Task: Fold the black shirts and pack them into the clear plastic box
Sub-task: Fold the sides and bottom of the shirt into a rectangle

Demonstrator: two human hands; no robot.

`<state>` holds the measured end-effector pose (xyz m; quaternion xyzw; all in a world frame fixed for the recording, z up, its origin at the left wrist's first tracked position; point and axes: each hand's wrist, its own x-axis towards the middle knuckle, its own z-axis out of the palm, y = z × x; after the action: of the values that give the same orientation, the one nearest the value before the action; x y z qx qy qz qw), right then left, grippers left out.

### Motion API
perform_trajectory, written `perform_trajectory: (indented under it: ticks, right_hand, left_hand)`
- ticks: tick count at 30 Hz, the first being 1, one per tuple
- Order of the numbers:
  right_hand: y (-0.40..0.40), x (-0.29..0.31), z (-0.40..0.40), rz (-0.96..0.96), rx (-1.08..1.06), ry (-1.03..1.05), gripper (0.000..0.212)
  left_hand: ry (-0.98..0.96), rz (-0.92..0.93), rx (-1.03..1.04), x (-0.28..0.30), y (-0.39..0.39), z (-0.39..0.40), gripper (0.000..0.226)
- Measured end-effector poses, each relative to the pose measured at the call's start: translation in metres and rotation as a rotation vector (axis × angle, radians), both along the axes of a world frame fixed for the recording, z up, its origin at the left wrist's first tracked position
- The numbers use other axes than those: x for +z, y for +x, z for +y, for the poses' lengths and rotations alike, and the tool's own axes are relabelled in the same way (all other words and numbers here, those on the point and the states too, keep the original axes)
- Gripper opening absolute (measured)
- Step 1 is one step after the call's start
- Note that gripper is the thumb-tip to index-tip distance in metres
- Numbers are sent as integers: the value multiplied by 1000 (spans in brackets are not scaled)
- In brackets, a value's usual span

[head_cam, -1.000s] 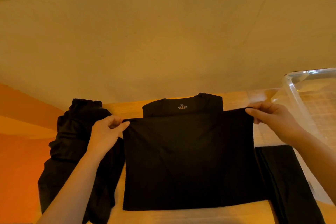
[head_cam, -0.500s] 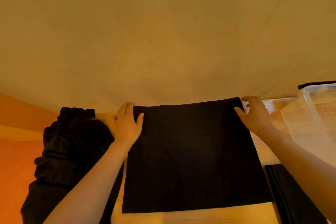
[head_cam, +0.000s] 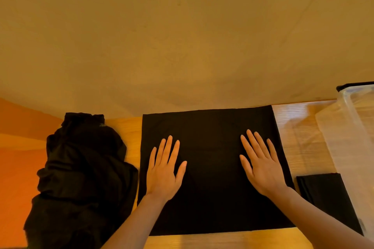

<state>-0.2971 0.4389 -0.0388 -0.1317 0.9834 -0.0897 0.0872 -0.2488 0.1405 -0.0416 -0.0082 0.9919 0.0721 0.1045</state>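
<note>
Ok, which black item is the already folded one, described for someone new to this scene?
Start at the clear plastic box at the right. The small flat black folded shirt lies against its near side, untouched, unlike the big square under both hands.

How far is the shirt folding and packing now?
Done: one folded shirt lies beside the clear box. In hand: left hand and right hand press flat on a half-folded shirt. Left: the unfolded pile; nothing visibly packed.

Flat square of matt black cloth (head_cam: 212, 204) under the fingers (head_cam: 172, 147). Pale glossy wood-grain tabletop (head_cam: 299, 147) right of them. Beyond, clear glossy plastic box (head_cam: 348, 139).
</note>
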Motion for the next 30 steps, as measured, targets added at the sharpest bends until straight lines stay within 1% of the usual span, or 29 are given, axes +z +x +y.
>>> perform_trajectory:
  ticks: [7,11,15,20,24,27,30]
  right_hand:
    - [31,2,8,-26,6,5,57]
    - [39,9,9,-40,-4,-47,58]
    - [7,13,-1,2,-2,-41,58]
    - [-37,-3,5,-39,-62,21,63]
    - [-50,-4,22,-30,-131,21,67]
    - [-55,-4,25,-49,-167,8,69]
    - [-53,4,2,-7,-104,0,68]
  left_hand:
    - [9,-17,13,2,34,11,63]
    - [27,-6,18,7,44,17,62]
    - [5,35,9,10,14,13,63]
    - [-61,-38,46,4,-37,-2,76]
    - [-71,-5,86,0,-50,-18,82]
    - [-71,11,108,-1,-52,-17,80]
    - [-79,57,56,7,-59,11,71]
